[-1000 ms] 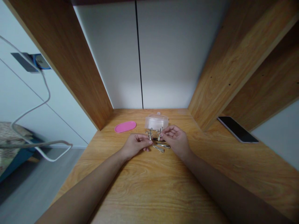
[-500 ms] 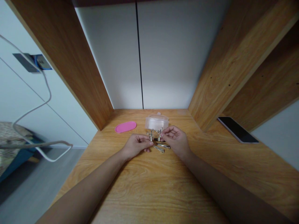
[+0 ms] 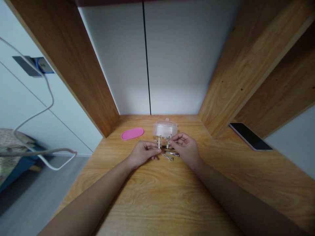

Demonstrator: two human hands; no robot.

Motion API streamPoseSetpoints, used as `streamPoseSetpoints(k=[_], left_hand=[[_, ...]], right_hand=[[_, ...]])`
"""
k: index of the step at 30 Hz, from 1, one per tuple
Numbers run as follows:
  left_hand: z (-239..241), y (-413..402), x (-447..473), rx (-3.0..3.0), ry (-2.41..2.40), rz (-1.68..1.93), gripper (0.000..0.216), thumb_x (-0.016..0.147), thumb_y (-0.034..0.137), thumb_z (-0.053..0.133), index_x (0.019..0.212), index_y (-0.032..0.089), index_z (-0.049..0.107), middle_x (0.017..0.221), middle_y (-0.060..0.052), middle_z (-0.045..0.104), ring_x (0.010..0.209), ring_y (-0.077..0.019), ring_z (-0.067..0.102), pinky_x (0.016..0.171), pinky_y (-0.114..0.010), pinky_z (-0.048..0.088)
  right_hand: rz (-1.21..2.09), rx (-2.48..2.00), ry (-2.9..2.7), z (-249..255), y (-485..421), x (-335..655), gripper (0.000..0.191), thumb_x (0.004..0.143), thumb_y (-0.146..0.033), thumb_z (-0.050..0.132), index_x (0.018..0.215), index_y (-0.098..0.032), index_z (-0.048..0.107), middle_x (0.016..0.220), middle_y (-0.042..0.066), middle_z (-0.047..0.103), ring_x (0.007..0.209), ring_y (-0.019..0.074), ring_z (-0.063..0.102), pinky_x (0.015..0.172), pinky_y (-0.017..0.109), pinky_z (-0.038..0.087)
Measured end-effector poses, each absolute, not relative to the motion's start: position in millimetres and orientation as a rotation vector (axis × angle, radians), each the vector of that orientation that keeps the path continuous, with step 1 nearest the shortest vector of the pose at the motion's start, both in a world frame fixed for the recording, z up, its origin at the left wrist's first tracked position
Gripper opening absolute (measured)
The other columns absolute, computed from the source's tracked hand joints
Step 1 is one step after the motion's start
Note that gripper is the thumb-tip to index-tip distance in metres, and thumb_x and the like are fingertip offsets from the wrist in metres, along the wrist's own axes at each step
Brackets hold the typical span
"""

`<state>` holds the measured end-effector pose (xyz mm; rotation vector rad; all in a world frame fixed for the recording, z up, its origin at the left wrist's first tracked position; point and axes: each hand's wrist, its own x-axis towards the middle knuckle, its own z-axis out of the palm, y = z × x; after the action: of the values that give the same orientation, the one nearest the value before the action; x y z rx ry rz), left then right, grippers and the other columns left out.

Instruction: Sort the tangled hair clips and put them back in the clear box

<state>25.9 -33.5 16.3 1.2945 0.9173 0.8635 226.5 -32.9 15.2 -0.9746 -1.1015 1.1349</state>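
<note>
My left hand pinches a small silver metal clip between thumb and fingers, holding it upright. My right hand pinches a second silver clip close beside the first; I cannot tell whether the two touch. Both hands hover low over the wooden desk. Under them lie loose silver clips and a darker one. A clear plastic box stands just behind the hands.
A pink oval lid lies left of the box. A dark phone rests on the desk to the right, beside the wooden shelf side. A white cable hangs at the far left beyond the desk edge.
The two held clips have come slightly closer together. The hands have barely shifted.
</note>
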Motion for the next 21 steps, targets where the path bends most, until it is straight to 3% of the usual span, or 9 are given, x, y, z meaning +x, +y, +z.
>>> streamPoseSetpoints(k=[21], left_hand=[[17.3, -34.2, 26.7, 1.290, 0.895, 0.868, 0.038, 0.066, 0.045, 0.087, 0.077, 0.010, 0.076, 0.058, -0.003, 0.068, 0.048, -0.0069, 0.053, 0.051, -0.020, 0.041]], right_hand=[[1.127, -0.975, -1.118, 11.8, -32.0, 227.9, 0.043, 0.056, -0.046, 0.092, 0.070, -0.021, 0.061, 0.068, 0.001, 0.072, 0.057, 0.0154, 0.069, 0.060, 0.030, 0.062]])
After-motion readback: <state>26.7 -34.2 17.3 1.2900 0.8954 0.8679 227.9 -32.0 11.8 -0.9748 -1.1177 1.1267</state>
